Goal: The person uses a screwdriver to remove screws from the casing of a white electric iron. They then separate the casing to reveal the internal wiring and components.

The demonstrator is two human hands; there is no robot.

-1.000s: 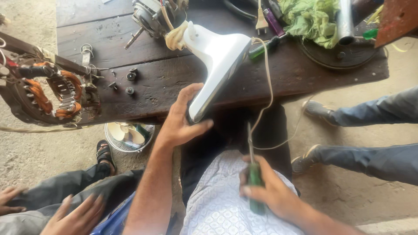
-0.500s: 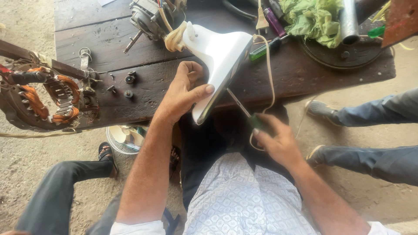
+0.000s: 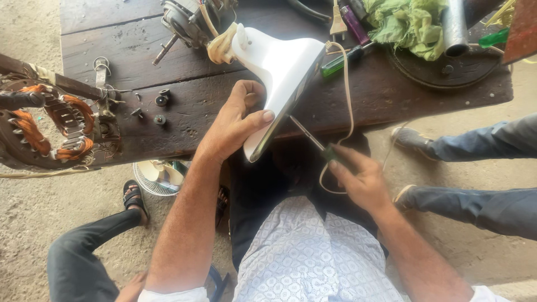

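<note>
At the near edge of a dark wooden workbench (image 3: 140, 45), the left hand (image 3: 235, 126) wraps around the lower end of a white plastic fan housing (image 3: 279, 72), thumb on top and fingers (image 3: 260, 117) curled over its side, gripping it firm. Housing lies tilted, narrow end hanging off the bench edge over the lap, wide end up on the boards against a motor assembly (image 3: 187, 19). The right hand (image 3: 361, 179) is closed around the green handle of a screwdriver (image 3: 310, 140) (handle mostly hidden under the fingers); its metal shaft runs up-left and the tip meets the underside of the housing. A cream power cord (image 3: 348, 95) loops from the top of the housing down past the right hand.

On the bench left of the housing: a few small bolts and nuts (image 3: 161, 100), loose. Further left, overhanging the bench end, a stator with copper windings (image 3: 45, 126). Upper right: a crumpled green rag (image 3: 408, 22), a metal tube (image 3: 454, 25), a second green-handled screwdriver (image 3: 338, 62), a round dark plate (image 3: 447, 70).

Below the bench, a small fan grille (image 3: 156, 178) on the ground. Another person's legs in dark trousers (image 3: 481, 173) at right, and a sandalled foot (image 3: 134, 198) at left.
</note>
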